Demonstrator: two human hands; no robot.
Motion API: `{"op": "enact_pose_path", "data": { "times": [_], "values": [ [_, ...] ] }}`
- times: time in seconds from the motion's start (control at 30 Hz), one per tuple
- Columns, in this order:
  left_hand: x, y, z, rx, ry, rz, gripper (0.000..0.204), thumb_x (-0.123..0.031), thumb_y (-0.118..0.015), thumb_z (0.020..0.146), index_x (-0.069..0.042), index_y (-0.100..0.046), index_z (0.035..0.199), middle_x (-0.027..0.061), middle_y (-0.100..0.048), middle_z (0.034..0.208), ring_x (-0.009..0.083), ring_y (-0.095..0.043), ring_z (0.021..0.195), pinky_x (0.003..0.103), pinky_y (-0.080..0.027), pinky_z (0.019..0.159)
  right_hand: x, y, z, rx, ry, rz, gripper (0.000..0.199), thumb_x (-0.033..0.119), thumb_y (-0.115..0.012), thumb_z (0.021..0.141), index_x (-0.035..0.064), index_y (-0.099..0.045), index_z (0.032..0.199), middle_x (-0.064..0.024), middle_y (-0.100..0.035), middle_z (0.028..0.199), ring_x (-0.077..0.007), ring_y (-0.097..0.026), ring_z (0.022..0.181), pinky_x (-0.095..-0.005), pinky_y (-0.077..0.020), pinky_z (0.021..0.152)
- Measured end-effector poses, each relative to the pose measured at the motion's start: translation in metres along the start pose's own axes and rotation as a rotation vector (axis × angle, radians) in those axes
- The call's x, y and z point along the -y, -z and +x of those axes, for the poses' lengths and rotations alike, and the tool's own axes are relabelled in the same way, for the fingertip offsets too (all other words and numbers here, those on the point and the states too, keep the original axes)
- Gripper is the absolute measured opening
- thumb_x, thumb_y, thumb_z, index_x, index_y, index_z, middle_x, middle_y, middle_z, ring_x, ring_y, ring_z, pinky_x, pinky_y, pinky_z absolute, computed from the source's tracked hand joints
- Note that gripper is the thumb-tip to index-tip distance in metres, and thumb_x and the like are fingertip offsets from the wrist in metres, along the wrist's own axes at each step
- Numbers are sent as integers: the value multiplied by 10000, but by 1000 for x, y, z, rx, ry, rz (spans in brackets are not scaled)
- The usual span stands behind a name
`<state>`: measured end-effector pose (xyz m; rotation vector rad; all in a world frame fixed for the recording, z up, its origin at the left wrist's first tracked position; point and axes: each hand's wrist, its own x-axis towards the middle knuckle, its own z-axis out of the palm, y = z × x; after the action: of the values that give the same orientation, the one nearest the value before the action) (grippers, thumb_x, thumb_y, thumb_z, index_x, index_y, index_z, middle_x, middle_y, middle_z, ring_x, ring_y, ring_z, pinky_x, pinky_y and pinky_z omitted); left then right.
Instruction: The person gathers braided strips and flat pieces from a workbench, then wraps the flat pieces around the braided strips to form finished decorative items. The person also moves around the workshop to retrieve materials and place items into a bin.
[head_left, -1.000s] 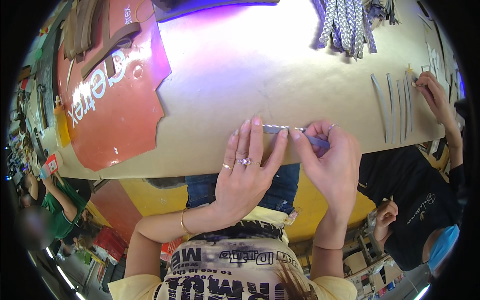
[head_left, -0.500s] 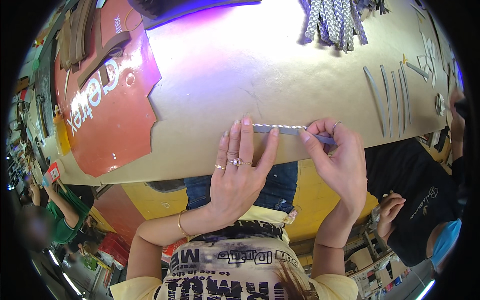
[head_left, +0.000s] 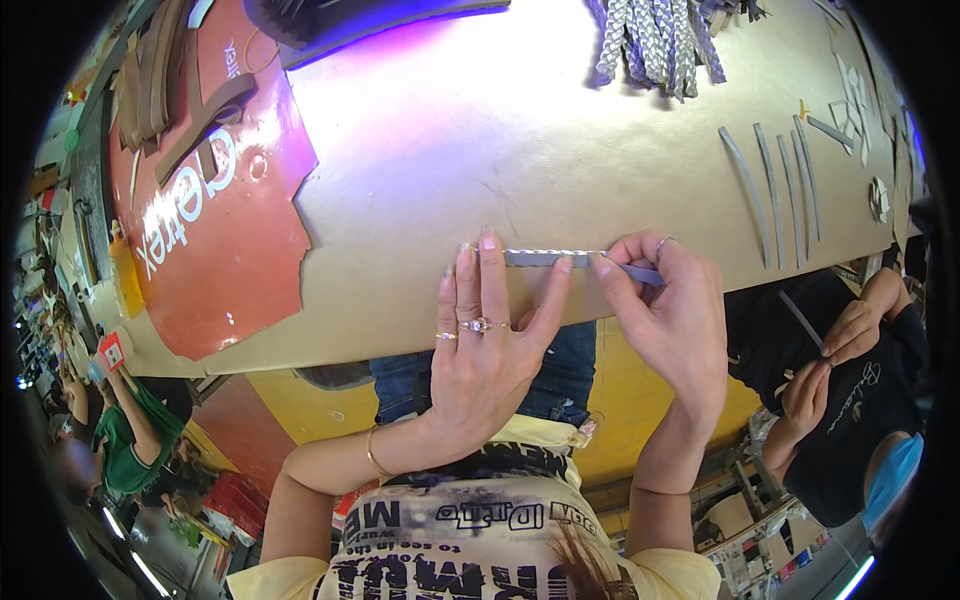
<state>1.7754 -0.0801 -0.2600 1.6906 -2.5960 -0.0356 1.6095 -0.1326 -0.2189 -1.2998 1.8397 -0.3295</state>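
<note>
Pressing: left hand (head_left: 487, 335) lies flat, fingers spread, pinning a thin grey strip (head_left: 545, 259) at the near table (head_left: 430, 170) edge.
Pinching: right hand (head_left: 668, 305) grips the strip's right end.
Progress: strip looks partly worked; four finished-looking grey strips (head_left: 775, 190) lie far right.
Materials: tan, smooth tabletop; glossy red sheet (head_left: 215, 250) left; braided grey cords (head_left: 655, 40) far.

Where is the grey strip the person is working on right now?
In the head view, the grey strip lies near the table's front edge, centre, between left hand and right hand.
</note>
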Motion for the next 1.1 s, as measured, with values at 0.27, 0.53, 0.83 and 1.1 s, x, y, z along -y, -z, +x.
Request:
{"op": "enact_pose_path", "data": {
  "times": [0.27, 0.53, 0.83, 1.1],
  "values": [
    [-9, 3, 4, 37, -8, 145, 452, -227, -491, 967, -328, -449, 1406, 292, -475, 1347, 391, -571, 1162, 422, -471, 979, -7, 0, -4, -51, -30, 7, 200, 176, -706, 834, -13, -649, 804, -35, -555, 570, -117, -494, 493, -258, -389, 496],
    [-13, 7, 5, 81, 15, 180, 536, -177, -543, 888, -342, -473, 1393, 297, -420, 1399, 408, -544, 1194, 551, -317, 1076, -27, 10, -10, -57, -70, 185, 201, 145, -694, 889, -41, -619, 871, 41, -533, 678, -12, -427, 598, -178, -346, 512],
    [-8, 12, 10, 240, -123, -82, 555, -101, -531, 859, -83, -444, 1407, 184, -364, 1487, 324, -338, 1391, 450, -259, 1141, -26, 8, -8, -129, -55, 200, 149, 116, -691, 836, -24, -652, 801, -56, -545, 552, -101, -487, 485, -263, -380, 476],
    [-16, 7, 10, 200, -49, -245, 638, 32, -524, 835, -125, -412, 1443, 214, -310, 1505, 417, -330, 1373, 511, -312, 1100, -25, 6, -8, -160, -20, 135, 166, 137, -690, 843, -13, -646, 787, -70, -549, 555, -142, -507, 472, -278, -392, 479]
  ]
}}
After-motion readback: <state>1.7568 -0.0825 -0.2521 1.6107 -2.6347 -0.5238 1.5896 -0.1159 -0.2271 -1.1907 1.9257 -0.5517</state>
